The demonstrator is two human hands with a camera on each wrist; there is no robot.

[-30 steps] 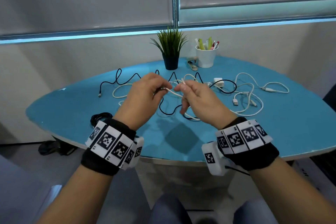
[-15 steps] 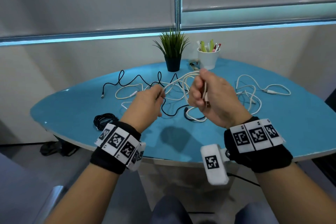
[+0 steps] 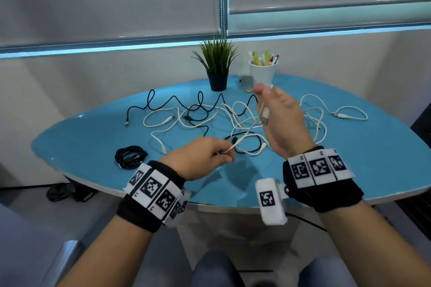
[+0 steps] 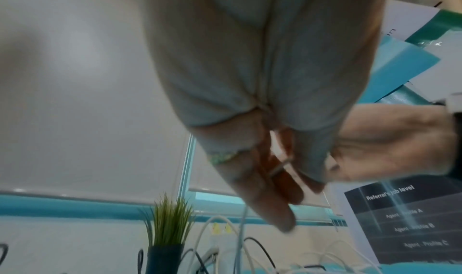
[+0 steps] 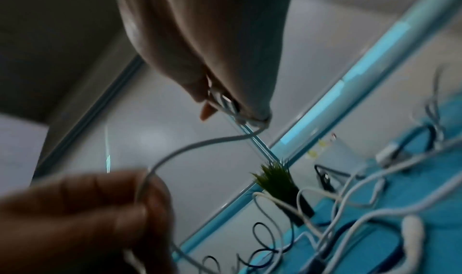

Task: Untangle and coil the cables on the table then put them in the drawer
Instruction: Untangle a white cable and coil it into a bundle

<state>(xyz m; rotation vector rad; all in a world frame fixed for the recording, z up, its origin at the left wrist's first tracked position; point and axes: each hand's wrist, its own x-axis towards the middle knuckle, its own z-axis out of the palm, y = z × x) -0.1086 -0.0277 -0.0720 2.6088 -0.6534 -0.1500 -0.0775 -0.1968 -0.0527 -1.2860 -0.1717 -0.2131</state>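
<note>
two hands: left hand [image 3: 200, 156], right hand [image 3: 283, 121]. one black coil [image 3: 130, 156] left of the left hand. one plant [image 3: 218, 65], one cup [image 3: 263, 74] beyond the right hand.

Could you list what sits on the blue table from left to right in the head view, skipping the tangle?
Coiled black cable bundle → green potted plant in a black pot → white cup of pens.

You see white cables [image 3: 312, 109] and black cables [image 3: 177, 102] on a blue table [image 3: 373, 158], and black wristbands [image 3: 326, 190] with black-and-white square-patterned tags.
</note>
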